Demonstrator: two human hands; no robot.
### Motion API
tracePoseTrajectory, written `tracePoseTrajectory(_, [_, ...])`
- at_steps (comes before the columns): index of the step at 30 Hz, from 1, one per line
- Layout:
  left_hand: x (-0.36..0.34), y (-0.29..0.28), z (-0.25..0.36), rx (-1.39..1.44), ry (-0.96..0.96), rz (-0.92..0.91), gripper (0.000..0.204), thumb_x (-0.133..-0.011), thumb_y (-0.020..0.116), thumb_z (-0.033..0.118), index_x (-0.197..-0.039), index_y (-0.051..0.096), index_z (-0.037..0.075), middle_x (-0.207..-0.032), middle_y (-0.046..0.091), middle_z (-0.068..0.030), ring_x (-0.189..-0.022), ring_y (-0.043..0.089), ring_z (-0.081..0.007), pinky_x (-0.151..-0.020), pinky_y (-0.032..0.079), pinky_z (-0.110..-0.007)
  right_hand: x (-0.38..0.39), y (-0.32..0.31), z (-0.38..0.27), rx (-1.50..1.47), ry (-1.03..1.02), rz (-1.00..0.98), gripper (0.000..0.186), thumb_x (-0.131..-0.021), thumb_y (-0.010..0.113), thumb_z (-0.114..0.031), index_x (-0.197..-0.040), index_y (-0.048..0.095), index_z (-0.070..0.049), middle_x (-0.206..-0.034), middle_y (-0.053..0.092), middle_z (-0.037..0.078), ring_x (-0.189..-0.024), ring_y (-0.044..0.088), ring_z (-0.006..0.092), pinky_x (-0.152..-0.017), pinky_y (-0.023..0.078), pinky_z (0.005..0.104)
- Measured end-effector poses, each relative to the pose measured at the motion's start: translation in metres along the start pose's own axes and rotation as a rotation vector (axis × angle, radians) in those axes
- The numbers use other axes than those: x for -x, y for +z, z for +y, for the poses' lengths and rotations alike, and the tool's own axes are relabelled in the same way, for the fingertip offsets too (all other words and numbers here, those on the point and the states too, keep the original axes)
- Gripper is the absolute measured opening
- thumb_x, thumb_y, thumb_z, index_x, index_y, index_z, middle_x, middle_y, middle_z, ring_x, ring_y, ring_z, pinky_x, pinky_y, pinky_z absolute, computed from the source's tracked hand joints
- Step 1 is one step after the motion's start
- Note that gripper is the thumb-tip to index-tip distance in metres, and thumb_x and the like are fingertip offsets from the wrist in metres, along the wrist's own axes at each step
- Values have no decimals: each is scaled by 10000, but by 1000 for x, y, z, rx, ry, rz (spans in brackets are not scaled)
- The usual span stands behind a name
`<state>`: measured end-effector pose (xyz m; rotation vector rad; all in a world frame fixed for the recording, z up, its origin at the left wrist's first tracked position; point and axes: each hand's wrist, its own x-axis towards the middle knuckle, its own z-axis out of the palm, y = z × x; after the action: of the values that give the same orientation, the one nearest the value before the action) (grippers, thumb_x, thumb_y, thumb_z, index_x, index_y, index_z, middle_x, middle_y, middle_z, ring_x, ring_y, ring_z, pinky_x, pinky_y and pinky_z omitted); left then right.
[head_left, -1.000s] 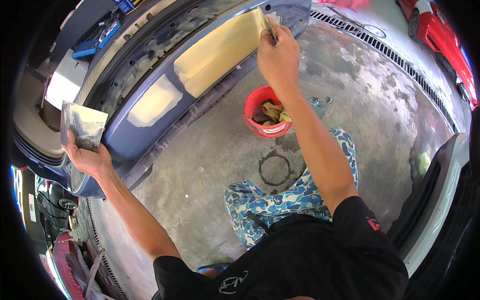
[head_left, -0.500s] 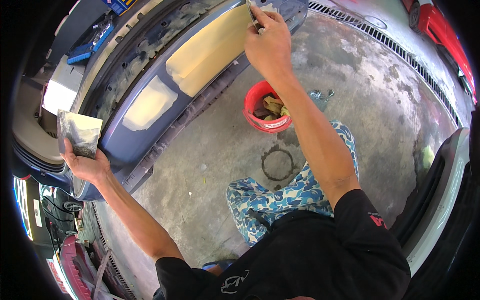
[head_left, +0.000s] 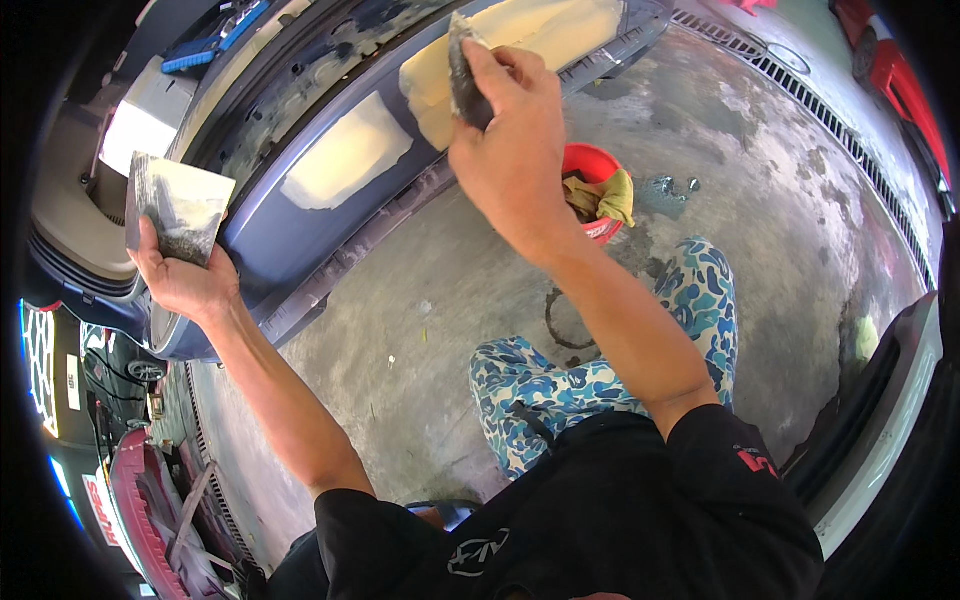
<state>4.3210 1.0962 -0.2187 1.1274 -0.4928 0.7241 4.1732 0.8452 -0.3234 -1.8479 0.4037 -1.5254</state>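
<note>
My left hand [head_left: 185, 280] holds a flat square putty board [head_left: 180, 200] smeared with cream filler and grey streaks, near the left end of a blue car bumper [head_left: 268, 245]. A spreader [head_left: 468, 85], edged in cream, is gripped in my right hand [head_left: 515, 150], tilted over the bumper beside a large cream patch [head_left: 560, 27]. A smaller, lighter patch [head_left: 342, 155] lies on the bumper between my hands. A red bucket [head_left: 590, 160] with a yellow cloth [head_left: 615, 200] in it sits on the floor, partly hidden by my right arm.
A drain grate [head_left: 810, 95] runs along the upper right, near a red car [head_left: 905, 95]. A silver panel [head_left: 890, 400] borders the right edge; a maroon bumper [head_left: 135, 510] is at lower left. Blue tools [head_left: 200, 50] rest behind the bumper. The concrete floor [head_left: 380, 390] surrounds my legs.
My right hand with the spreader has moved left and down from the bumper's upper right end. The view has shifted; my left hand and board appear higher in it.
</note>
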Motion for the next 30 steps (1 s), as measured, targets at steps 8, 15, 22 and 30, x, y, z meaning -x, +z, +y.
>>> tracePoseTrajectory(8, [-9,-18,-6,105,0,-83,396,-1034,441,198,-1290,631,-37,-1313,614,-128,-1142,681,-283,-899,644,-456,40,33,-26,-12,-150,-22,771,-614,803,21,-1349,585,-56,-1260,540,145,-1108,529,386,-886,453,502])
tracePoseTrajectory(15, [-7,-7,-6,77,-2,-51,432,-1004,426,185,-1299,635,-51,-1333,602,-139,-1174,662,-286,-948,616,-474,59,35,-37,-22,-179,-77,783,-643,822,-8,-1381,568,-69,-1320,534,146,-1156,529,378,-910,458,502])
tracePoseTrajectory(22, [-12,-14,-1,23,17,-10,385,-1018,480,184,-1307,619,-29,-1330,613,-134,-1156,666,-293,-930,607,-471,39,-12,6,-220,148,-13,380,-919,662,-44,-1299,662,-41,-1245,659,173,-1231,574,352,-1035,459,458])
tracePoseTrajectory(30, [-17,-17,-11,46,15,-95,398,-1032,485,225,-1291,599,-54,-1279,642,-186,-1086,706,-332,-823,663,-507,-46,-46,95,-31,194,172,372,-999,547,-123,-1342,666,-41,-1323,658,192,-1234,575,373,-1072,444,450])
